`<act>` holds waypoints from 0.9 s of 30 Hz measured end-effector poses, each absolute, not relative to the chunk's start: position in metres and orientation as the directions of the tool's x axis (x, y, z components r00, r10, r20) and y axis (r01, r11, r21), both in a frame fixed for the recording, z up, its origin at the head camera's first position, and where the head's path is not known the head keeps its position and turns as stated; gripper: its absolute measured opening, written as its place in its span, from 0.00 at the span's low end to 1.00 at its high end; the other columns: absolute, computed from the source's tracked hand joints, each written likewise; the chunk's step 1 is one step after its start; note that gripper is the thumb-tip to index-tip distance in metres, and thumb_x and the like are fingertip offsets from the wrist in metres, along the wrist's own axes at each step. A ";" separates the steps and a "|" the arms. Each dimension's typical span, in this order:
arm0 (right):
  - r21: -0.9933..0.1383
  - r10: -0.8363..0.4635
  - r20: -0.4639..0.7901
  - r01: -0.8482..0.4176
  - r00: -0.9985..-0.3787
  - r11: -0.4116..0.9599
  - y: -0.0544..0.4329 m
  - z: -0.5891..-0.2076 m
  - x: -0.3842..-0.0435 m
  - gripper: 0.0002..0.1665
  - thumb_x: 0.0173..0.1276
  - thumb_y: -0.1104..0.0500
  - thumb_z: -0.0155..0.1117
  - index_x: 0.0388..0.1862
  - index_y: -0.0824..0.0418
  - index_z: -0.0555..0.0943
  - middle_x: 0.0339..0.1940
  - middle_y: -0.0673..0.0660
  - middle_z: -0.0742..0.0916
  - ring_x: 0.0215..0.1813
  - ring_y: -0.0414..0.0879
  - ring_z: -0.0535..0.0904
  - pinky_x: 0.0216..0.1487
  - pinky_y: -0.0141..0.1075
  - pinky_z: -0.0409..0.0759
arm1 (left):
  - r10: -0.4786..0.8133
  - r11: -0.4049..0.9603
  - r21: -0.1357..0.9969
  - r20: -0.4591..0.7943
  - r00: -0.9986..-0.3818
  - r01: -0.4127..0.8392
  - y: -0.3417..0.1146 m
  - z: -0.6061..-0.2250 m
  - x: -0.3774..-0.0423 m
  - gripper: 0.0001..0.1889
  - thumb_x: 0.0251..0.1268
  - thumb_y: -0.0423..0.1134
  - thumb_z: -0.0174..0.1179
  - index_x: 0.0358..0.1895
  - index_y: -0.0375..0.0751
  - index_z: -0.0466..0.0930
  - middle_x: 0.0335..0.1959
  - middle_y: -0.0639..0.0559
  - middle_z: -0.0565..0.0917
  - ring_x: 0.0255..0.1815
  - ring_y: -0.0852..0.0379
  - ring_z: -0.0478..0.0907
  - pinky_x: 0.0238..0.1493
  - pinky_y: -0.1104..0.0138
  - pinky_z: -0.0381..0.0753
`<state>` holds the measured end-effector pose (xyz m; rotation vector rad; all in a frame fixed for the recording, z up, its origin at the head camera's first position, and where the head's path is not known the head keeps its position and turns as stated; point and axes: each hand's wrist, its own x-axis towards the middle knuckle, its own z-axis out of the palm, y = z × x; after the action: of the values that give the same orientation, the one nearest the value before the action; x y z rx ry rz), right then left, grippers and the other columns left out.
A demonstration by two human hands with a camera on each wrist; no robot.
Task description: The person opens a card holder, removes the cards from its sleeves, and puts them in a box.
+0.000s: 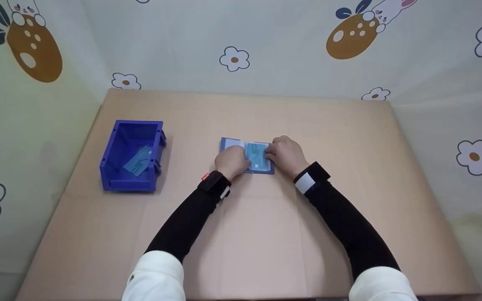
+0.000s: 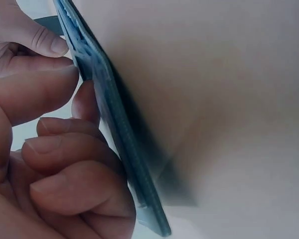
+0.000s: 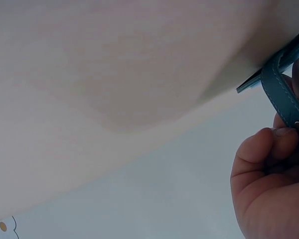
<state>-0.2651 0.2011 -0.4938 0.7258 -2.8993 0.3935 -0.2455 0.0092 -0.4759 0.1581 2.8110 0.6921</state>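
Note:
A blue card holder [image 1: 271, 170] lies open on the table, its clear sleeves spread to both sides. A teal card [image 1: 257, 158] shows over its right half; whether it is fully inside a sleeve I cannot tell. My left hand [image 1: 232, 161] covers part of the left half, thumb and index finger pinching the inner leaves near the fold, other fingers curled [image 2: 65, 164]. At the right edge, my right hand [image 1: 288, 155] grips the holder with bent fingers beside the card. A strap with a snap [image 3: 284, 99] arches out by the right fingers.
A blue plastic bin [image 1: 130, 185] stands to the left on the tan table [image 1: 262, 234], with a teal card [image 1: 137, 161] lying in it. Printed curtains [image 1: 182, 50] hang behind and along both sides of the table.

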 end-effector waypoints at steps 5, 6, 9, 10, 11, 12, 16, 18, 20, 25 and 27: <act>-0.223 -0.436 0.167 -0.465 -0.884 0.857 0.201 -0.493 -0.264 0.08 0.64 0.60 0.71 0.41 0.60 0.90 0.32 0.56 0.85 0.38 0.51 0.78 0.41 0.42 0.77 | 0.148 0.877 0.480 -0.254 -0.956 0.008 0.010 -0.476 -0.246 0.17 0.66 0.46 0.64 0.22 0.46 0.71 0.24 0.53 0.72 0.28 0.54 0.72 0.33 0.60 0.74; -0.224 -0.434 0.164 -0.462 -0.886 0.858 0.201 -0.493 -0.264 0.08 0.64 0.60 0.71 0.42 0.60 0.90 0.32 0.56 0.85 0.38 0.50 0.78 0.41 0.42 0.77 | 0.146 0.876 0.482 -0.261 -0.954 0.002 0.010 -0.476 -0.246 0.17 0.66 0.46 0.64 0.22 0.45 0.72 0.24 0.53 0.72 0.28 0.54 0.72 0.33 0.60 0.74; -0.222 -0.430 0.160 -0.457 -0.888 0.861 0.201 -0.494 -0.264 0.08 0.64 0.59 0.71 0.42 0.60 0.90 0.32 0.56 0.85 0.38 0.50 0.78 0.40 0.42 0.77 | 0.147 0.874 0.486 -0.273 -0.951 -0.004 0.010 -0.476 -0.246 0.16 0.67 0.46 0.63 0.23 0.44 0.74 0.25 0.53 0.73 0.29 0.54 0.72 0.34 0.60 0.75; -0.222 -0.429 0.161 -0.456 -0.889 0.862 0.201 -0.494 -0.264 0.08 0.65 0.59 0.71 0.42 0.59 0.90 0.32 0.56 0.85 0.38 0.50 0.78 0.40 0.42 0.77 | 0.147 0.873 0.488 -0.274 -0.950 -0.006 0.010 -0.476 -0.245 0.15 0.67 0.46 0.63 0.23 0.44 0.74 0.25 0.52 0.74 0.29 0.54 0.72 0.35 0.60 0.76; -0.223 -0.428 0.163 -0.455 -0.889 0.862 0.201 -0.494 -0.264 0.08 0.64 0.59 0.71 0.41 0.59 0.90 0.32 0.55 0.85 0.38 0.50 0.78 0.40 0.42 0.77 | 0.148 0.872 0.490 -0.274 -0.950 -0.006 0.009 -0.477 -0.245 0.15 0.67 0.46 0.63 0.24 0.44 0.74 0.26 0.52 0.74 0.29 0.54 0.72 0.35 0.59 0.76; -0.224 -0.426 0.165 -0.454 -0.890 0.862 0.201 -0.494 -0.264 0.08 0.64 0.59 0.71 0.41 0.59 0.90 0.32 0.55 0.85 0.38 0.50 0.78 0.40 0.42 0.77 | 0.151 0.871 0.491 -0.274 -0.950 -0.004 0.009 -0.477 -0.245 0.15 0.67 0.46 0.63 0.24 0.43 0.75 0.26 0.52 0.75 0.29 0.54 0.73 0.36 0.59 0.76; -0.224 -0.424 0.172 -0.455 -0.889 0.862 0.200 -0.494 -0.264 0.08 0.64 0.59 0.71 0.41 0.59 0.90 0.31 0.56 0.84 0.37 0.51 0.78 0.40 0.43 0.77 | 0.160 0.870 0.492 -0.272 -0.949 0.005 0.009 -0.477 -0.246 0.15 0.68 0.45 0.62 0.25 0.43 0.76 0.27 0.51 0.76 0.29 0.53 0.73 0.34 0.60 0.75; -0.223 -0.424 0.173 -0.455 -0.889 0.862 0.200 -0.494 -0.264 0.08 0.64 0.59 0.71 0.41 0.59 0.90 0.31 0.56 0.84 0.37 0.51 0.78 0.40 0.43 0.77 | 0.162 0.870 0.493 -0.274 -0.948 0.006 0.008 -0.477 -0.246 0.14 0.68 0.45 0.61 0.25 0.43 0.76 0.27 0.51 0.76 0.29 0.53 0.72 0.33 0.61 0.74; -0.222 -0.423 0.174 -0.454 -0.889 0.863 0.200 -0.494 -0.264 0.08 0.64 0.59 0.71 0.41 0.59 0.90 0.31 0.56 0.84 0.37 0.51 0.78 0.39 0.43 0.76 | 0.161 0.871 0.491 -0.275 -0.948 0.006 0.008 -0.477 -0.246 0.14 0.68 0.45 0.61 0.25 0.43 0.76 0.27 0.51 0.76 0.29 0.53 0.73 0.33 0.61 0.74; -0.222 -0.415 0.174 -0.447 -0.893 0.867 0.200 -0.495 -0.265 0.08 0.64 0.59 0.71 0.41 0.59 0.90 0.31 0.56 0.84 0.37 0.51 0.78 0.39 0.43 0.76 | 0.160 0.877 0.480 -0.276 -0.948 0.008 0.008 -0.477 -0.246 0.15 0.68 0.45 0.60 0.25 0.43 0.75 0.30 0.50 0.78 0.30 0.52 0.74 0.35 0.59 0.76; -0.222 -0.412 0.172 -0.442 -0.895 0.869 0.200 -0.494 -0.265 0.08 0.64 0.59 0.71 0.41 0.60 0.90 0.31 0.56 0.84 0.37 0.51 0.78 0.39 0.43 0.77 | 0.160 0.877 0.480 -0.274 -0.948 0.009 0.008 -0.478 -0.247 0.15 0.68 0.45 0.60 0.24 0.43 0.74 0.30 0.50 0.78 0.30 0.52 0.74 0.35 0.59 0.76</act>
<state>-0.2646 0.1995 -0.4945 0.6702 -2.9211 0.3905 -0.2469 0.0079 -0.4777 0.1269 2.7408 0.6986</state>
